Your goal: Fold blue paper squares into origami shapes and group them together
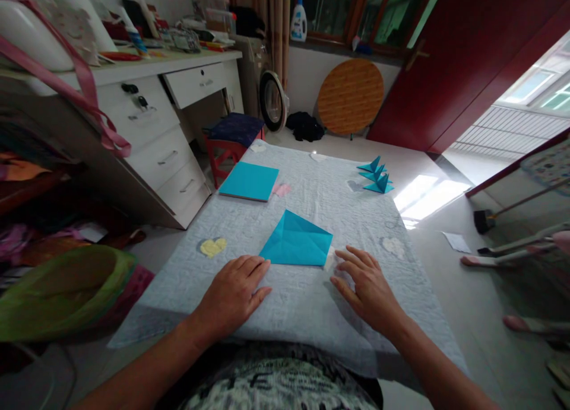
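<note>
A blue sheet of origami paper (297, 241), creased and partly folded into a kite-like shape, lies on the cloth-covered table (312, 315) in front of me. My left hand (238, 291) rests at its lower left corner, fingertips touching or just beside the edge, fingers stretched out and holding nothing. To the right of the paper, my right hand (363, 285) hovers or lies apart from it with fingers spread. Farther back on the left is a stack of blue square paper (250, 181). Several folded blue paper figures (377, 175) stand in a row at the far right.
A white desk with drawers (167, 158) stands left, beside a stool with a dark cover (236, 130). A green-lined bin (71, 291) is at the lower left. Behind are an open washing machine door (272, 101), a round wooden board (351, 95) and a red door (427, 72).
</note>
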`<action>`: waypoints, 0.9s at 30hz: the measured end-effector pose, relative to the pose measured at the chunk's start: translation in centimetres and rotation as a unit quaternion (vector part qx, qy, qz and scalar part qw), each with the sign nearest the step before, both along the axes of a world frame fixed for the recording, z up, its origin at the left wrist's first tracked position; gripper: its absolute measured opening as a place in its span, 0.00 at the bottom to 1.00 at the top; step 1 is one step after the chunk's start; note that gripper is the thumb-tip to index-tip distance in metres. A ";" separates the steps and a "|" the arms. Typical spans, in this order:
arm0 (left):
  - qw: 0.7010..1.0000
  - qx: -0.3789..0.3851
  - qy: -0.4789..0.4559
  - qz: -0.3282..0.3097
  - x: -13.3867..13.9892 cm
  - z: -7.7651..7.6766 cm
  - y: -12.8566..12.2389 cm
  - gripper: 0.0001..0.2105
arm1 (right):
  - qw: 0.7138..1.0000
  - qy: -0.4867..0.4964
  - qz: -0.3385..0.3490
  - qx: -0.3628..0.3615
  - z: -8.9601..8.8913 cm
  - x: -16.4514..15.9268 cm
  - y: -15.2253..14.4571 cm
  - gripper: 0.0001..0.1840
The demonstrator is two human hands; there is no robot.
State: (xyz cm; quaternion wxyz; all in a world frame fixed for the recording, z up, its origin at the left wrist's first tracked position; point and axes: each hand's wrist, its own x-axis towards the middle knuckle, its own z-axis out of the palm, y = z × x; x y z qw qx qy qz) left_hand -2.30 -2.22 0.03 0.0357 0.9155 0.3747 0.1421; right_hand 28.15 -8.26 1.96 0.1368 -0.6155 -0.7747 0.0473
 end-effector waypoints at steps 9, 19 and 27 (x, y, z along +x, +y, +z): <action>0.980 -0.153 -0.129 0.010 4.6 2.3 1.9 0.31 | 0.996 0.088 -0.033 -0.006 -1.5 -3.4 4.4 0.08; 0.971 -0.159 -0.180 0.005 5.8 2.9 4.2 0.10 | 0.985 0.119 0.055 0.112 -1.3 -3.0 4.3 0.19; 0.937 -0.205 -0.273 -0.075 3.0 2.9 6.7 0.12 | 0.984 0.069 0.061 0.154 -1.3 -0.9 4.2 0.22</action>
